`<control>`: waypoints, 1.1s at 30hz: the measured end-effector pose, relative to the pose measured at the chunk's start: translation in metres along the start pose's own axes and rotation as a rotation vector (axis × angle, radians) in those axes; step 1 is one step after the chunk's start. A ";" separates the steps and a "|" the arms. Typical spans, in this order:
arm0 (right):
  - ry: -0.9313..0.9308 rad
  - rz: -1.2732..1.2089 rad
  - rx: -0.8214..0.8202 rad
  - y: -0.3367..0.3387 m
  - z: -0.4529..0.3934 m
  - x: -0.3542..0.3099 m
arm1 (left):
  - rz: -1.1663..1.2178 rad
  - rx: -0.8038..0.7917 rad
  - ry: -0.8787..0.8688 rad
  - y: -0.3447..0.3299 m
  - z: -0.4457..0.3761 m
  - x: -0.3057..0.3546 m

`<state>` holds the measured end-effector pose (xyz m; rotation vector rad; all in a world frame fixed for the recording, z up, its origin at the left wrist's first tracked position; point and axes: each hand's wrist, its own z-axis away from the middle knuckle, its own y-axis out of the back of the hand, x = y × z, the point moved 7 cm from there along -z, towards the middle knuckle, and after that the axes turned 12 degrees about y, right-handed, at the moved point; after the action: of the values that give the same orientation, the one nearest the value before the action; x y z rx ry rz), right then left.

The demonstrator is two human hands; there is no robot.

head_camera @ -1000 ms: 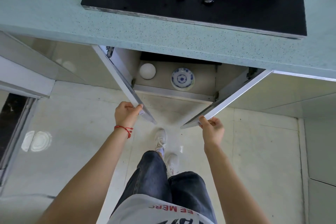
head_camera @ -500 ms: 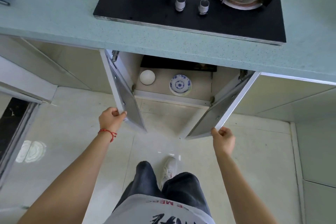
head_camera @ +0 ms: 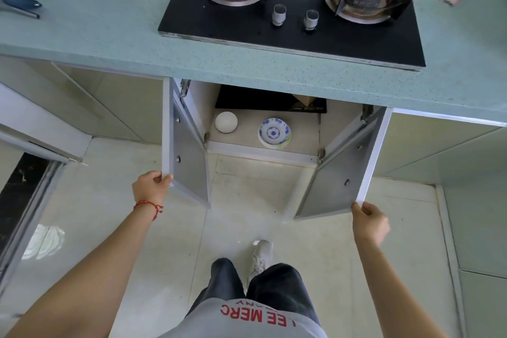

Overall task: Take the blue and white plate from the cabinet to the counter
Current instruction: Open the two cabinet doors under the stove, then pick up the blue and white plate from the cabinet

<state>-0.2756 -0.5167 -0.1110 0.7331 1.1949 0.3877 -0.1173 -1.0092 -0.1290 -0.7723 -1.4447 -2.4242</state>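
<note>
Head view showed both cabinet doors swung much wider than a second earlier, when their free edges nearly met in front of the opening. My left hand (head_camera: 150, 186) was curled on the lower corner of the left door (head_camera: 189, 170), fingers closed round its edge; my right hand (head_camera: 370, 221) pinched the lower corner of the right door (head_camera: 337, 181) the same way. Neither hand held anything else. With the doors apart, the plate (head_camera: 275, 133) lay in plain sight on the cabinet floor (head_camera: 301, 132), close to its front edge and right of centre, with a white bowl (head_camera: 226, 122) well to its left, nearer the left wall. I judged the opening step all but done: a hand could let go of its door and reach in. The counter (head_camera: 109, 25) above had bare room left of the stove (head_camera: 290, 16) for setting it down.
</note>
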 end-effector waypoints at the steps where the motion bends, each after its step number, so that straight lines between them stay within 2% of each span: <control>1: 0.010 0.008 0.008 0.003 0.001 -0.001 | -0.010 0.008 -0.004 0.003 0.000 -0.001; 8: -0.009 0.037 0.051 0.024 -0.002 0.013 | -0.040 0.023 -0.009 0.005 0.002 -0.006; 12: -0.128 -0.004 0.130 0.039 0.002 0.031 | -0.087 0.030 -0.027 0.003 -0.001 -0.010; 16: -0.216 -0.088 0.200 0.043 0.015 0.048 | -0.083 0.072 0.042 0.010 0.002 -0.014; 19: -0.235 -0.114 0.174 0.032 0.030 0.051 | -0.093 0.083 0.120 0.012 0.011 -0.023; 22: -0.182 -0.108 0.084 0.012 0.054 0.036 | -0.122 -0.023 0.123 0.002 0.028 -0.027; 28: 0.084 -0.064 -0.207 -0.042 0.104 -0.014 | -0.118 -0.329 -0.232 -0.030 0.086 -0.003; 31: 0.324 0.061 -0.368 -0.069 0.125 -0.042 | -0.201 -0.345 -0.436 -0.034 0.103 0.010; 33: 0.443 0.125 -0.406 -0.081 0.133 -0.057 | -0.286 -0.322 -0.574 -0.039 0.109 0.016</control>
<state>-0.1785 -0.6513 -0.1041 0.3756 1.4257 0.9023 -0.1125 -0.8948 -0.1080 -1.5309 -1.4293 -2.8438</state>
